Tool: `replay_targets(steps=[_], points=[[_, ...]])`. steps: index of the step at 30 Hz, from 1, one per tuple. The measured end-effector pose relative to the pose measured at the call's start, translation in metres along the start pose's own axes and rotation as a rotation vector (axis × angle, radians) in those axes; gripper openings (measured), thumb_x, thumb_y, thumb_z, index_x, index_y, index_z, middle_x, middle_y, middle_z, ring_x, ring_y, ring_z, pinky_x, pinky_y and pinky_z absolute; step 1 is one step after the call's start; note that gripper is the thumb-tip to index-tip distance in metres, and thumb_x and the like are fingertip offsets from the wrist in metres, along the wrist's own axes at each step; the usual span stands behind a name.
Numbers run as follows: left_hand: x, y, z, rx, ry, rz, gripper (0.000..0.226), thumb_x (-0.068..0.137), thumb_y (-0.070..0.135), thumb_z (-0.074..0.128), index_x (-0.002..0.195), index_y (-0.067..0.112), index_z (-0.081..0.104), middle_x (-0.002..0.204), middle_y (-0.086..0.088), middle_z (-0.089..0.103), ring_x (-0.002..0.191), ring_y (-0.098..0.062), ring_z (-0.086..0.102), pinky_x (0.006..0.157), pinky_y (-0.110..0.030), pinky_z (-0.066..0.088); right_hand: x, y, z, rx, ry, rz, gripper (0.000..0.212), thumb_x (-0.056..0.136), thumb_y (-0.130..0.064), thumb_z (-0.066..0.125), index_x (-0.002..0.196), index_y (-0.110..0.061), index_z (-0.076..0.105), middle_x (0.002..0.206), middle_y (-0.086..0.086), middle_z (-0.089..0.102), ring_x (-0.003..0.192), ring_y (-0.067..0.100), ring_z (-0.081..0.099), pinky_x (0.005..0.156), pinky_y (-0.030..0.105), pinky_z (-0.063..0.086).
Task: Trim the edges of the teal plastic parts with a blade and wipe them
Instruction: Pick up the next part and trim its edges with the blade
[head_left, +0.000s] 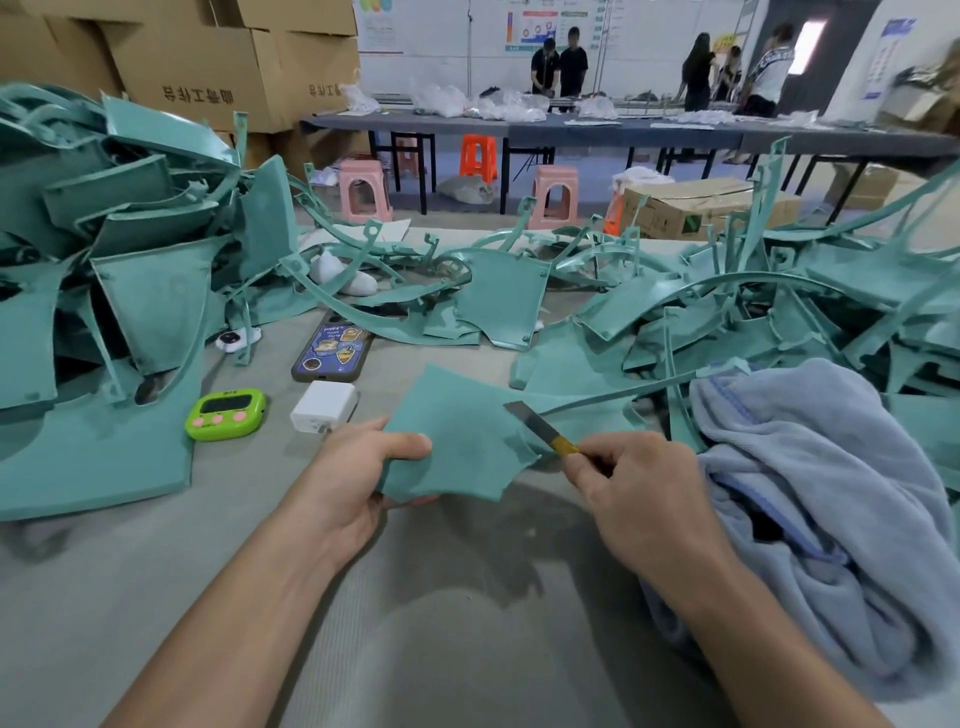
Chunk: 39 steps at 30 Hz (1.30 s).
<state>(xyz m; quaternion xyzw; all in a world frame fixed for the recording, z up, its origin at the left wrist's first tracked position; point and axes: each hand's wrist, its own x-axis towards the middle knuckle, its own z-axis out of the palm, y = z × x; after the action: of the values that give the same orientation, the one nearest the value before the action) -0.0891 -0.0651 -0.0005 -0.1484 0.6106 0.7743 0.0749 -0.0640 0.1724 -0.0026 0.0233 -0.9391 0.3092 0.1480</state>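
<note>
My left hand (358, 467) grips the left edge of a flat teal plastic part (457, 436), thumb on top, holding it just above the grey table. My right hand (628, 478) pinches a blade (540, 428) with a yellow handle. The steel tip lies against the part's right edge. A blue-grey cloth (810, 499) lies bunched to the right of my right hand. Heaps of teal parts cover the left side (130, 291) and the right side (753, 312) of the table.
A green timer (226, 414), a white charger (323, 407) and a phone (332, 347) lie left of the held part. Cardboard boxes (208, 57) stand behind the left pile. Stools, a long table (571, 130) and several people are in the background.
</note>
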Motion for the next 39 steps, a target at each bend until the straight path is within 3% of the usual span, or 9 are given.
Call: replay_targets(steps=[3,6,14,18,21,24,30,35,39], points=[[0.001,0.004,-0.002,0.002,0.005,0.023,0.021,0.086,-0.008,0.058,0.099,0.003,0.071,0.090,-0.012,0.079,0.066,-0.022,0.075,0.048,-0.030,0.058,0.005,0.002,-0.003,0.029,0.119,0.009,0.033,0.092,-0.033,0.071,0.062,-0.024,0.062,0.056,-0.014,0.058,0.053,0.009,0.052,0.042,0.020,0.031],[-0.001,0.002,-0.002,0.013,0.004,0.021,0.022,0.086,-0.008,0.058,0.100,0.004,0.071,0.087,-0.010,0.079,0.063,-0.021,0.074,0.045,-0.028,0.055,0.002,0.003,-0.001,0.200,0.014,0.012,0.020,0.089,-0.030,0.074,0.070,-0.028,0.070,0.054,-0.008,0.060,0.047,0.006,0.047,0.043,0.021,0.035],[-0.002,0.002,-0.003,-0.067,-0.007,-0.044,0.018,0.086,-0.008,0.058,0.100,-0.002,0.069,0.089,-0.015,0.078,0.065,-0.024,0.075,0.046,-0.029,0.058,0.000,0.003,0.003,0.158,0.055,0.002,0.026,0.090,-0.030,0.073,0.065,-0.026,0.066,0.050,-0.011,0.054,0.048,0.008,0.045,0.045,0.021,0.033],[-0.001,-0.002,-0.001,-0.140,-0.006,-0.114,0.016,0.087,-0.007,0.057,0.100,-0.005,0.068,0.089,-0.014,0.078,0.067,-0.023,0.076,0.051,-0.031,0.061,0.000,0.004,-0.001,0.142,0.289,0.004,0.013,0.091,-0.030,0.073,0.079,-0.025,0.074,0.059,-0.009,0.063,0.062,0.013,0.057,0.056,0.029,0.044],[-0.002,-0.001,0.000,-0.126,-0.003,-0.111,0.017,0.088,-0.007,0.057,0.101,-0.004,0.068,0.086,-0.013,0.078,0.063,-0.022,0.075,0.046,-0.029,0.059,-0.005,0.003,-0.001,0.155,0.298,-0.022,0.007,0.092,-0.030,0.073,0.085,-0.029,0.076,0.058,-0.010,0.062,0.066,0.023,0.058,0.061,0.035,0.044],[-0.002,0.001,0.000,-0.127,0.001,-0.097,0.017,0.088,-0.007,0.057,0.100,-0.002,0.068,0.088,-0.014,0.078,0.065,-0.023,0.075,0.044,-0.027,0.056,-0.002,0.000,-0.002,0.004,0.290,-0.013,0.014,0.094,-0.030,0.069,0.082,-0.026,0.074,0.053,-0.009,0.056,0.068,0.026,0.050,0.062,0.033,0.031],[-0.001,0.001,0.001,-0.084,0.053,-0.058,0.013,0.089,-0.008,0.057,0.092,0.002,0.065,0.073,-0.009,0.076,0.057,-0.019,0.073,0.044,-0.028,0.057,0.000,0.007,-0.028,-0.059,0.635,0.109,0.036,0.094,-0.016,0.067,0.061,-0.021,0.057,0.044,-0.009,0.041,0.048,0.024,0.037,0.073,0.031,0.025],[0.000,0.001,0.002,-0.059,0.038,-0.027,0.015,0.087,-0.008,0.059,0.094,0.002,0.068,0.078,-0.010,0.077,0.059,-0.020,0.074,0.045,-0.028,0.058,-0.006,-0.011,-0.010,-0.100,0.470,-0.148,0.022,0.087,-0.020,0.076,0.066,-0.024,0.069,0.049,-0.014,0.048,0.058,-0.002,0.025,0.058,0.022,0.023],[0.002,0.000,0.000,-0.069,0.028,-0.013,0.015,0.088,-0.008,0.058,0.094,0.002,0.067,0.080,-0.010,0.078,0.060,-0.021,0.074,0.045,-0.030,0.059,0.002,0.004,-0.023,-0.085,0.553,0.074,0.036,0.089,-0.018,0.071,0.059,-0.023,0.052,0.048,-0.010,0.042,0.061,0.021,0.034,0.055,0.028,0.018]])
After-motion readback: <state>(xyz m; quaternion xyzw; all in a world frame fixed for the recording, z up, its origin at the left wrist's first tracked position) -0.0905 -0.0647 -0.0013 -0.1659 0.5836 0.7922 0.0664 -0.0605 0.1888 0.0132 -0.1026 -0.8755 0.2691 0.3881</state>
